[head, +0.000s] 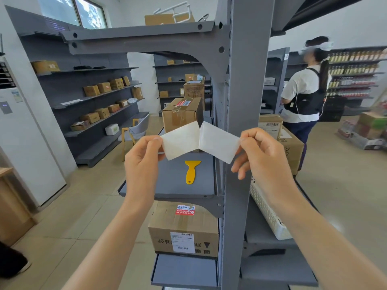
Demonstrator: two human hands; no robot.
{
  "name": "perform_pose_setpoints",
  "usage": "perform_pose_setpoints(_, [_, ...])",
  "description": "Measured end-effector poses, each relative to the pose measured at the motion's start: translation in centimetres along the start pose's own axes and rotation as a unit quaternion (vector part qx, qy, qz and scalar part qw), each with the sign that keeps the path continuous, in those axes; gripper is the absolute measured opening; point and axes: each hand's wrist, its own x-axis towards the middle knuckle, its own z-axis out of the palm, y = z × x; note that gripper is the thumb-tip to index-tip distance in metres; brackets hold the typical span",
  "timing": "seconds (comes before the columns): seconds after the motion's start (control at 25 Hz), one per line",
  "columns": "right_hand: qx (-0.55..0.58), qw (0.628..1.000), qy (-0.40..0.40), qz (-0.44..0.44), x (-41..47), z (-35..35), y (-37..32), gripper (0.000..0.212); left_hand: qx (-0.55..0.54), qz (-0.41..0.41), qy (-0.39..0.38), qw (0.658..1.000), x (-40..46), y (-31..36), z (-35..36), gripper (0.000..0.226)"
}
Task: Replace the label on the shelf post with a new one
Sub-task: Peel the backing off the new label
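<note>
I hold a white label (pixel 200 141) in front of the grey shelf post (pixel 244 97), spread into two flaps that meet in a crease at the middle. My left hand (pixel 143 159) pinches the left flap's outer edge. My right hand (pixel 262 152) pinches the right flap's outer edge, close to the post. Whether the flaps are label and backing I cannot tell. No label shows on the visible face of the post. A yellow plastic scraper (pixel 191 170) lies on the grey shelf (pixel 167 185) below my hands.
Cardboard boxes stand on this shelf (pixel 181 117) and on the one below (pixel 184 229). A white perforated basket (pixel 267 210) sits right of the post. A person (pixel 305 97) with a headset stands at the right by stocked shelves. Wall shelves with boxes (pixel 94 95) line the left.
</note>
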Motion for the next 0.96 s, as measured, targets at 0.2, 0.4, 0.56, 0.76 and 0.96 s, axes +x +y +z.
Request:
perform_pose_setpoints(0.2, [0.052,0.996,0.067,0.027,0.6,-3.2,0.0,0.025,-0.038,-0.039,0.024,0.998,0.0,-0.2,1.6,0.022])
perform_pose_setpoints(0.4, [0.061,0.986,0.143,0.057,1.2,-7.0,2.0,0.018,-0.063,-0.029,-0.009,0.998,-2.0,-0.9,4.9,0.028])
perform_pose_setpoints(0.56, [0.046,0.979,0.167,0.11,1.1,-10.3,5.3,0.017,-0.095,0.041,-0.046,0.994,-4.4,-1.4,7.4,0.033])
perform_pose_setpoints(0.76, [0.007,0.968,0.168,0.187,1.2,-14.1,10.4,0.015,-0.074,0.062,-0.097,0.991,-7.2,-1.1,11.7,0.03])
perform_pose_setpoints(0.96, [-0.074,0.961,0.134,0.23,1.5,-17.1,14.1,0.021,0.099,0.099,-0.167,0.976,-11.0,-2.1,16.9,0.02])
